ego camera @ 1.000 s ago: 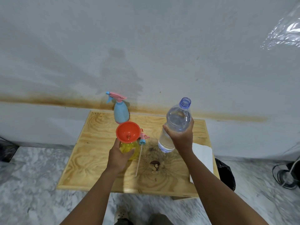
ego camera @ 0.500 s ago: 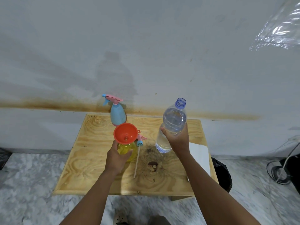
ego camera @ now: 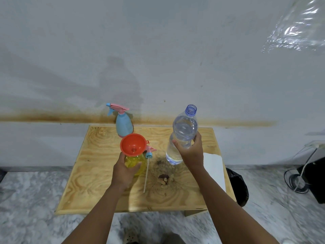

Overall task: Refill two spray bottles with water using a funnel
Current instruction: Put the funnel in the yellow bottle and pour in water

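Note:
A yellow spray bottle (ego camera: 139, 162) stands uncapped on the wooden table (ego camera: 98, 155), with an orange funnel (ego camera: 133, 144) sitting in its neck. My left hand (ego camera: 124, 171) grips the yellow bottle's body from the near side. My right hand (ego camera: 191, 152) holds a clear water bottle (ego camera: 182, 132), uncapped and nearly upright, above the table to the right of the funnel. The yellow bottle's pink and blue spray head (ego camera: 149, 152) lies beside it, its tube pointing toward me. A blue spray bottle (ego camera: 124, 125) with its pink trigger head on stands at the table's back edge.
A white folded cloth or paper (ego camera: 213, 166) lies at the table's right edge. A dark stain and knot (ego camera: 163, 178) mark the middle of the tabletop. A black bag (ego camera: 236, 185) sits on the marble floor to the right, and cables (ego camera: 297, 180) lie further right. A wall stands close behind.
My right hand has kept the water bottle raised and nearly upright, with only a slight shift. My left hand stays on the yellow bottle. The view has tilted a little.

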`<action>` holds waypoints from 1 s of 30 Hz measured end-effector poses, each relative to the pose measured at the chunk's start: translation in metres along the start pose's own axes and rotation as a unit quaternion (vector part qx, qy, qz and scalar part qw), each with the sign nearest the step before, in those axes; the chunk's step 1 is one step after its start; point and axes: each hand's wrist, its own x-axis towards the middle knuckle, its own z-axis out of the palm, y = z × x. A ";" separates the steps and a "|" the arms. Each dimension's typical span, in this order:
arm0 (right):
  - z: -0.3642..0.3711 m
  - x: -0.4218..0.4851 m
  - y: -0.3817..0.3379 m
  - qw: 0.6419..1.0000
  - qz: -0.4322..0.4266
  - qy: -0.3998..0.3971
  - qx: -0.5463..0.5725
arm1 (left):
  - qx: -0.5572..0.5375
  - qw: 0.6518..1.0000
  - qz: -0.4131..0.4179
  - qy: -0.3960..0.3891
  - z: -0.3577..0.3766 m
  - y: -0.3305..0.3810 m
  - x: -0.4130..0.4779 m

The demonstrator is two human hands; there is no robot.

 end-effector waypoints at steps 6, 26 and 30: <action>0.025 -0.049 -0.005 0.984 0.148 0.062 -0.072 | 0.004 1.000 0.006 -0.003 -0.002 0.000 0.001; 0.084 -0.028 -0.071 0.974 0.021 -0.210 -0.078 | 0.081 0.996 0.018 0.019 -0.006 0.007 0.000; 0.082 -0.026 -0.069 0.970 0.025 -0.231 -0.066 | 0.089 0.996 0.021 0.020 -0.006 0.006 0.000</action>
